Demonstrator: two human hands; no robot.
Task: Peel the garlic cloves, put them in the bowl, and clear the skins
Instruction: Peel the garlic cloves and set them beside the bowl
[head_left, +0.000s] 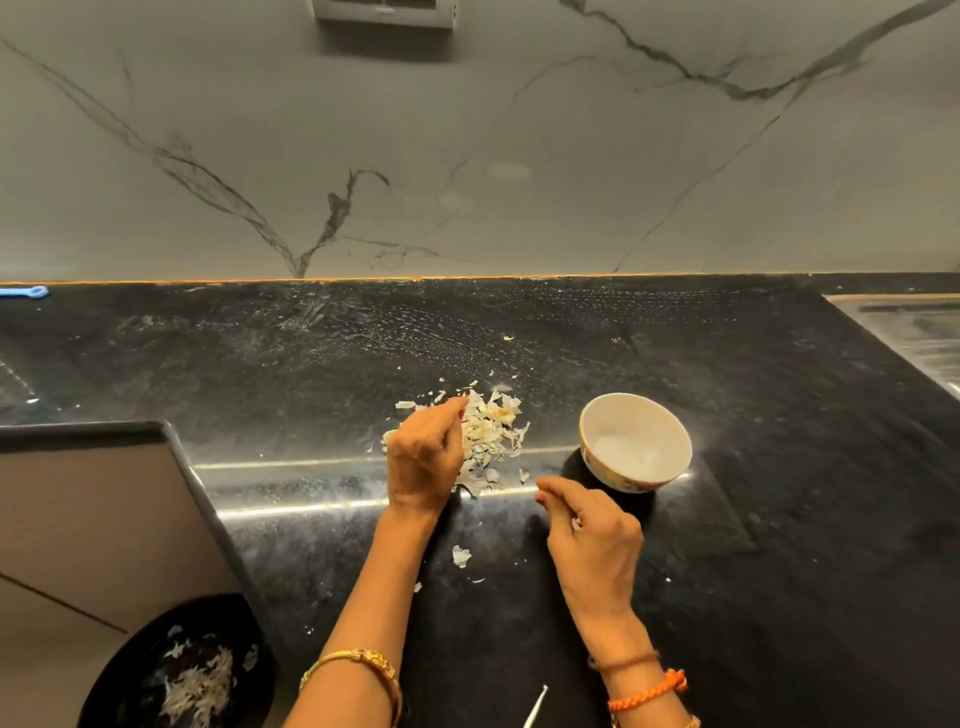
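Left hand (423, 457): fingers curled together, tips down on the left side of the pile of skins (491, 431), apparently gathering or pinching; whether anything is actually gripped, cannot tell. Right hand (592, 525): fingers curled, a pale scrap visible between thumb and fingers, likely a skin fragment. Pile near the front edge of the bench (727, 374), just left of the bowl (635, 441); bowl near the same edge, upright. Contents of bowl washed out by glare; cloves not confirmable. Loose skin flakes (461, 556) scattered below the edge, between the two forearms. Dark bin (176, 670) at lower left, beneath the bench corner, holding skins already.

Step judged: clearing skins; peeling seemingly finished. Next move calls for a firm gather of the pile, carry left and down to the bin, light grip against flakes escaping.
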